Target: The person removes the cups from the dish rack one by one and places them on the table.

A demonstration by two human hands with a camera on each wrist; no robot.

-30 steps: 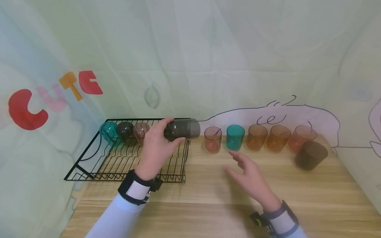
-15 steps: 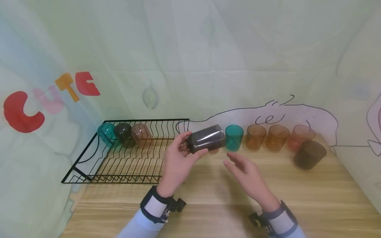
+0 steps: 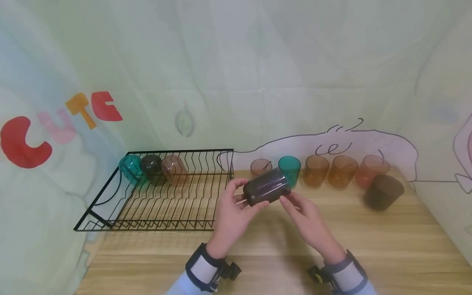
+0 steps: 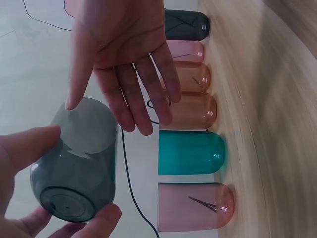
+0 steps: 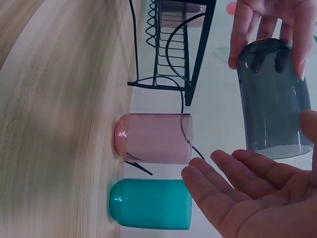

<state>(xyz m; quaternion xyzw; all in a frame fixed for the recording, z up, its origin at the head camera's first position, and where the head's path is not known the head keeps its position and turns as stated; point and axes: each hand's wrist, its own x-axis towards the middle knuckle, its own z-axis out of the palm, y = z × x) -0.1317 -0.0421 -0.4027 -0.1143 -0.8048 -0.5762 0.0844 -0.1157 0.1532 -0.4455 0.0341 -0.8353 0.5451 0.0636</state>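
Note:
A dark grey tinted glass [image 3: 267, 187] is held sideways above the table. My left hand [image 3: 234, 215] grips it round its base end, thumb on the near side and fingers behind. Its mouth points toward my right hand [image 3: 311, 223], whose fingertips and thumb are right at the rim. In the left wrist view the right fingers [image 4: 141, 94] extend nearly straight past the glass, with the thumb tip at its rim. The right wrist view shows the right palm spread beneath the mouth of the glass. A pink glass [image 3: 259, 164] and a teal glass [image 3: 289, 164] stand just behind.
Along the table's back stand amber glasses [image 3: 316, 172], a reddish glass [image 3: 372, 170] and another dark glass [image 3: 383, 193]. On the left is a black wire rack [image 3: 166, 230] with upside-down teal [image 3: 130, 166], dark [image 3: 151, 164] and pink [image 3: 175, 168] glasses at its back.
My left hand has carried the dark glass away from over the rack, rightward and then down toward me, tilting it. My right hand has stayed nearly in place, and the rim now meets its fingertips.

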